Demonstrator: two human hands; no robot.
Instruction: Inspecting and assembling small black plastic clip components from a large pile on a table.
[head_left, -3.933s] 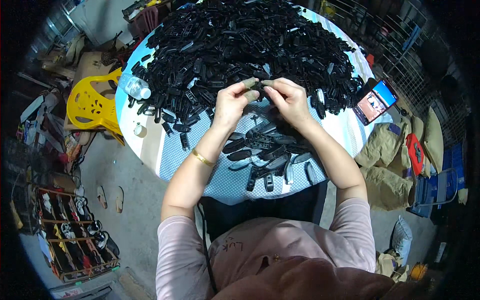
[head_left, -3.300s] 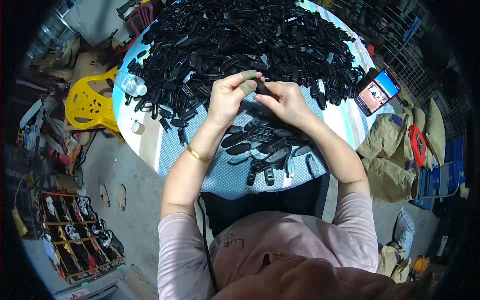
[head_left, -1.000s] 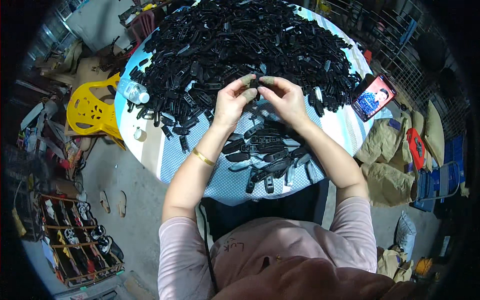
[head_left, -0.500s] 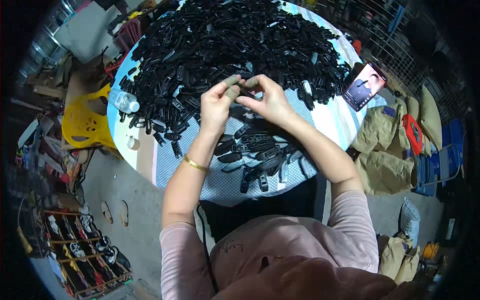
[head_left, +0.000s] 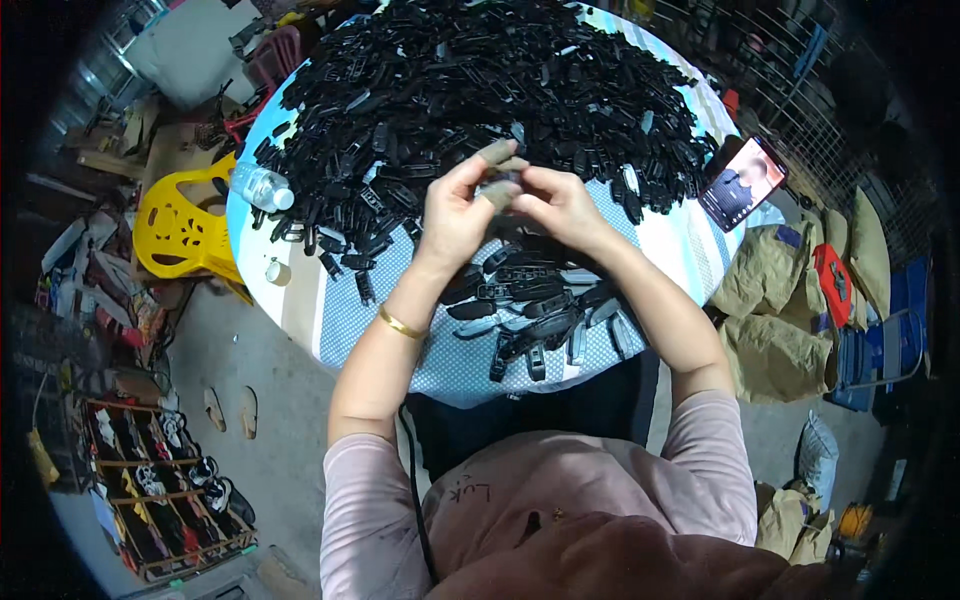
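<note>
My left hand and my right hand meet over the middle of the table, fingers pinched together. Between the fingertips is a small dark plastic piece, mostly hidden by the fingers. Greyish-green covers wrap some fingertips of the left hand. Just beyond the hands spreads a large heap of small black plastic parts. A smaller pile of black and grey parts lies nearer to me, between my forearms.
The round table has a patterned cloth. On its left are a clear bottle and a small white cup; a lit phone leans at the right edge. A yellow chair stands left, brown sacks right.
Both hands have come closer together, and the right fingers have closed in over the piece. The whole view has shifted slightly, with the table sitting a little lower and further right.
</note>
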